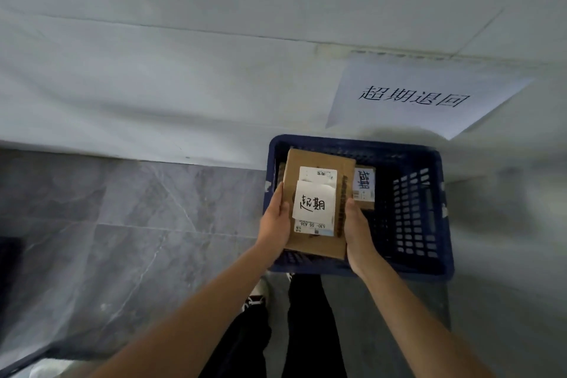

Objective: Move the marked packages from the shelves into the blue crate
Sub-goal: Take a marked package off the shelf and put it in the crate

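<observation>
1. Head view: a blue crate (423,212) stands on the grey floor (129,218) against a pale wall (184,70), just ahead of the person's feet.
2. A box (316,242) of brown cardboard is held over the left half of the crate, its top face to the camera, long axis running away from the person.
3. The left hand (274,224) grips the box's left edge, thumb lying along the top rim, fingers hidden beneath.
4. The right hand (357,233) grips the right edge, thumb on the top face beside the taped seam, fingers hidden under the box.
5. A white slip (313,201) with handwritten characters sits on the box's top, overlapping a printed label (316,228).
6. A second box (364,190), also carrying a handwritten white slip, lies inside the crate toward the far wall, partly covered by the held box. Whether the two touch cannot be told.
7. A paper sign (414,95) with four printed characters is fixed to the wall above the crate.
8. Dark trousers (306,325) and a shoe (256,294) show between the forearms.
</observation>
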A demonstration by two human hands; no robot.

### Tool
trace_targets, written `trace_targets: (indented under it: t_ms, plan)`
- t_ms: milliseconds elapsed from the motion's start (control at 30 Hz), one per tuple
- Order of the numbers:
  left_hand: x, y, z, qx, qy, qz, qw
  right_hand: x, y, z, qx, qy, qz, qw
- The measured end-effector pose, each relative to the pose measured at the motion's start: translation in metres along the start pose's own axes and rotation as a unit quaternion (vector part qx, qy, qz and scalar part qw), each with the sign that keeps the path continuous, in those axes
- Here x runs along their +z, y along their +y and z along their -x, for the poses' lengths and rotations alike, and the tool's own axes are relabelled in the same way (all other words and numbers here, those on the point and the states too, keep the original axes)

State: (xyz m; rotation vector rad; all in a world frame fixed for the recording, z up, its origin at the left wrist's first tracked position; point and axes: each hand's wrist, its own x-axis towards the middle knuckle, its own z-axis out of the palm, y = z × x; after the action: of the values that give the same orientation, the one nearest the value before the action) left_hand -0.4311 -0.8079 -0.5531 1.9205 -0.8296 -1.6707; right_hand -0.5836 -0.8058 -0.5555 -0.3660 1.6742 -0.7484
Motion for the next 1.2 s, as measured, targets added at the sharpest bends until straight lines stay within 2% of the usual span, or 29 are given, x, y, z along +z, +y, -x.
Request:
trace_targets:
  t_ms: [133, 300, 467, 633, 733, 900, 1067, 1200]
  plan:
    - [0.023, -0.017, -0.062, -0.006, 0.011, -0.037, 0.999, -0.002, 0.018, -0.067, 0.023, -0.001, -0.014, 1.000]
    - [0.032, -0.039, -0.110, -0.029, 0.040, -0.074, 0.996, 0.005, 0.043, -0.121, 0.025, -0.018, 0.032, 0.999]
    - [0.040, -0.050, -0.133, -0.050, -0.001, -0.082, 0.995, 0.018, 0.046, -0.161, 0.044, -0.058, 0.072, 0.995]
    - [0.040, -0.043, -0.142, -0.015, 0.020, -0.150, 0.988, 0.031, 0.038, -0.180, 0.043, -0.062, 0.111, 0.991]
    - [0.044, -0.037, -0.129, 0.057, 0.061, -0.278, 0.957, 0.036, 0.040, -0.185, 0.052, -0.060, 0.107, 0.991]
    - [0.047, -0.046, -0.126, 0.091, 0.054, -0.363, 0.926, 0.038, 0.044, -0.192, 0.050, -0.049, 0.108, 0.992]
    - [0.049, -0.054, -0.134, 0.098, 0.063, -0.349, 0.930, 0.040, 0.049, -0.196, 0.032, -0.049, 0.102, 0.993]
    - [0.047, -0.051, -0.136, 0.097, 0.052, -0.375, 0.921, 0.042, 0.044, -0.193, 0.024, -0.053, 0.135, 0.989]
